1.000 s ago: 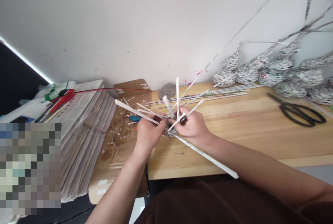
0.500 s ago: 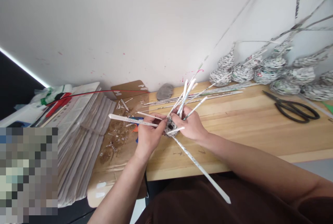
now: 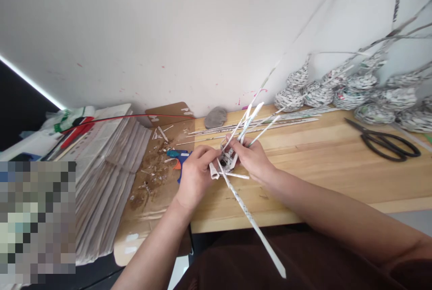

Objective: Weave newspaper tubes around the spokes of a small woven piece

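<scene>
a pale wall (image 3: 189,33) fills the top of my view, pink flecks low on it, and below it runs the wooden table (image 3: 320,177). off to my left i have the tall newspaper stack (image 3: 104,195), its folded edges facing the hands. woven paper gourds (image 3: 353,94) stand in a row against the wall on the right, long strands trailing from their tops. a stained cardboard sheet (image 3: 158,195) lies between the stack and the bare wood, littered with paper scraps.

my left hand (image 3: 195,175) is closed on the left side of the small woven piece (image 3: 229,162), a flat tube end poking out by its fingers. my right hand (image 3: 251,157) grips the other side with thumb and fingers, several white tubes (image 3: 249,123) rising beside it. so the piece sits between both hands, over the table, with a dark hollow at its middle. one long paper tube (image 3: 251,219) slants from it down toward the body.

black scissors (image 3: 364,132) lie well apart on the right, loose paper rods (image 3: 280,123) lie behind the hands, a blue tool (image 3: 184,157) with an orange part rests just beside my left hand, and a grey lump (image 3: 215,118) sits near the wall.
</scene>
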